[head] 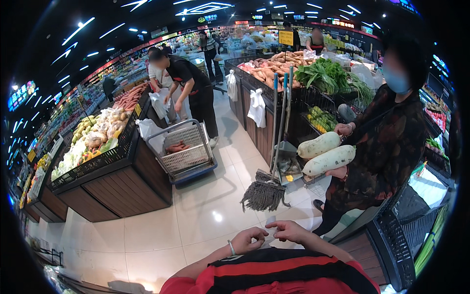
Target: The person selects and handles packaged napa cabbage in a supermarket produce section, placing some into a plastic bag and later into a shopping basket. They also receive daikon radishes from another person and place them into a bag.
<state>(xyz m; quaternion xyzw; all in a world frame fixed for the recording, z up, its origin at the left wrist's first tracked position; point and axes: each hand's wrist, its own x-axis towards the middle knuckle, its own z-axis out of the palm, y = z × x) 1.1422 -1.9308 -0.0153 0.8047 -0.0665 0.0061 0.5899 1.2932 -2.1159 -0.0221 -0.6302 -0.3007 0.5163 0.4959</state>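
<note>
My left hand [250, 239], with a bracelet at the wrist, is held low before my body, its fingers curled. Close on its right is my right hand [288, 231], index finger pointing left. Between the fingertips there seems to be a thin, clear plastic piece [270, 235], too faint to tell which hand holds it. At the right a person in a face mask [382, 147] holds two white radishes [329, 160], one in each hand. A grey string mop [265, 194] and a long-handled dustpan [289, 165] stand beyond my hands against a dark wooden display stand [253, 117].
A blue-based cart with a white basket [183, 154] holding a few carrots stands mid-left. Beside it is a vegetable stand [121, 176]. A person in black [191, 77] bends near it. Sweet potatoes [271, 68] and leafy greens [326, 75] lie ahead. A black crate [393, 246] edges the right.
</note>
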